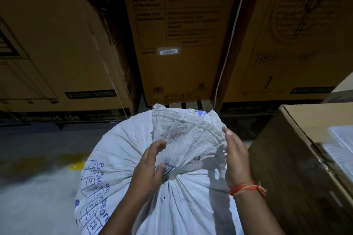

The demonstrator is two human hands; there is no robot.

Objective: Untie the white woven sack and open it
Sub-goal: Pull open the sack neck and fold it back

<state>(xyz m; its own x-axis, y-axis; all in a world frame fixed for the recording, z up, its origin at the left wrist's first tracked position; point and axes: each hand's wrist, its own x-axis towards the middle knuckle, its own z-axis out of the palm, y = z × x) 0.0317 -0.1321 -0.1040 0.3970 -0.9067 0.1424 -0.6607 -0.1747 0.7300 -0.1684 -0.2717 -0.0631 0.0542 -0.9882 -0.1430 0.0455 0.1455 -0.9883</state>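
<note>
A full white woven sack [122,158] with blue print stands upright in front of me. Its neck is gathered into a tight bunch at the middle, and the loose top flap [183,131] fans out above the gather. My left hand [150,168] rests against the left side of the gathered neck, fingers curled on the fabric and thumb at the bunch. My right hand [236,156] lies flat against the right edge of the flap, fingers straight; an orange thread band circles its wrist. The tie itself is hidden in the folds.
Tall brown cartons [177,34] stand in a row just behind the sack. Another carton [298,158] sits close on the right, with white sheets on top. A grey floor [34,158] with a yellow mark spreads to the left.
</note>
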